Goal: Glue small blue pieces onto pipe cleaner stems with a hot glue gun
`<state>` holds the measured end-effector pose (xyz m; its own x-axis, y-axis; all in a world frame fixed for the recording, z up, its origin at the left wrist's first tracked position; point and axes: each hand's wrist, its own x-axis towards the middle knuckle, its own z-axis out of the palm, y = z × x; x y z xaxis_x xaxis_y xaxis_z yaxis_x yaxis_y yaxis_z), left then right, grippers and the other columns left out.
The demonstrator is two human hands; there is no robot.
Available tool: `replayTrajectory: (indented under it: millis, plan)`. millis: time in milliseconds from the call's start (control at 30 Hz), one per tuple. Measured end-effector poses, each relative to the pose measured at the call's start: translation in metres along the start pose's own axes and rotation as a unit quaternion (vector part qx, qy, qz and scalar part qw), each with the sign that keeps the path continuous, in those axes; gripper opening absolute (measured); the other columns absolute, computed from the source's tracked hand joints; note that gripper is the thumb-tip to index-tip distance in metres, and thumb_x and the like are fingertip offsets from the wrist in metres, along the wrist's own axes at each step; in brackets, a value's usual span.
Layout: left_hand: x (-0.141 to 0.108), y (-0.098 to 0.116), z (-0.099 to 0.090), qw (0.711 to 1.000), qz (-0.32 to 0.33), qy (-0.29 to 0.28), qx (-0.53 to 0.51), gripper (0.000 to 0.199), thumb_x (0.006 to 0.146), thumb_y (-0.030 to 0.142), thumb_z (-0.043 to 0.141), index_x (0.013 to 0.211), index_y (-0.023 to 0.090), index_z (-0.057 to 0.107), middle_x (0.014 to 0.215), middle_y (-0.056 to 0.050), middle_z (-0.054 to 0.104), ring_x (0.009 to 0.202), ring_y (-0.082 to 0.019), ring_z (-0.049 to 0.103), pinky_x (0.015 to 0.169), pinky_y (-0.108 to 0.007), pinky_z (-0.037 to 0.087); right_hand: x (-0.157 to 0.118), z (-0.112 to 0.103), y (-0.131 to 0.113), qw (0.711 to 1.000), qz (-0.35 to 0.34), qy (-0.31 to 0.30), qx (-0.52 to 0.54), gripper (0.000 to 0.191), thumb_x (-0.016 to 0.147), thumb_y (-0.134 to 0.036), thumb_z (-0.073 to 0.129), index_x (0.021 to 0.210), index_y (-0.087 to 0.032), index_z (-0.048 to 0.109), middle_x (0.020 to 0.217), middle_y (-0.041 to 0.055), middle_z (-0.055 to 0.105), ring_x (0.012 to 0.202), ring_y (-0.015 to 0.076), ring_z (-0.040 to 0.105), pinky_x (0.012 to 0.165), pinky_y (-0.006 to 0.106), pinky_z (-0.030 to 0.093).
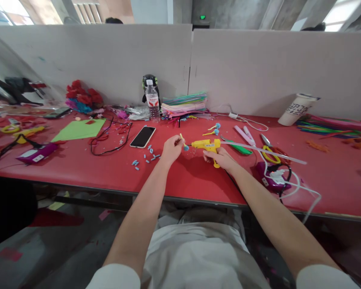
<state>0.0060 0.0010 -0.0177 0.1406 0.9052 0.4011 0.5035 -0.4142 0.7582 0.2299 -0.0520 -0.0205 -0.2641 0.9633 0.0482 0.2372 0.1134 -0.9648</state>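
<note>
My right hand (222, 159) is wrapped round the handle of a yellow hot glue gun (203, 143). A long clear glue stick (270, 152) sticks out of its back end. The nozzle points left, close to a small yellow pipe cleaner piece with a blue tuft (185, 147). My left hand (172, 149) pinches that piece between its fingertips; whether the nozzle touches it I cannot tell. Several short blue pieces (150, 151) lie scattered on the red table left of my left hand. Beyond the gun lie a few similar yellow pieces with blue tufts (216, 128).
A phone (142, 137), a water bottle (153, 102) and a pipe cleaner bundle (185, 105) lie or stand beyond my left hand. To the right are a pink tong-like tool (245, 135), yellow-handled scissors (270, 154), a purple power strip (270, 178) with cords, and a tilted cup (297, 110).
</note>
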Motion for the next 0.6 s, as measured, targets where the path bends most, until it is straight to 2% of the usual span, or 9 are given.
replayTrajectory:
  millis: [600]
  plan:
    - [-0.0023, 0.0038, -0.0018, 1.000, 0.002, -0.014, 0.010, 0.026, 0.086, 0.034, 0.049, 0.066, 0.017, 0.052, 0.064, 0.000, 0.054, 0.061, -0.011, 0.044, 0.061, -0.024, 0.033, -0.0032, 0.0025, -0.0033, 0.999, -0.020, -0.016, -0.032, 0.041, 0.082, -0.052, 0.057, 0.061, -0.018, 0.056, 0.058, 0.0005, 0.056, 0.056, 0.0123, 0.049, 0.060, 0.027, 0.041]
